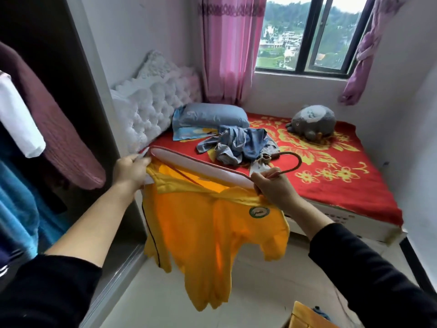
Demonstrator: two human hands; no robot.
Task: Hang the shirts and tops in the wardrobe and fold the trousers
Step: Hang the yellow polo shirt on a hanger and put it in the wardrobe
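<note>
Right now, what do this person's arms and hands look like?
Both are bare: the left hand and right hand show no gloves, rings or watch. The left sleeve and right sleeve are black and long, ending partway up the forearms.

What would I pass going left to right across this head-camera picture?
Maroon garment in the wardrobe → left hand gripping the hanger end → yellow shirt → right hand gripping the hanger near its hook → grey plush toy → purple curtain.
</note>
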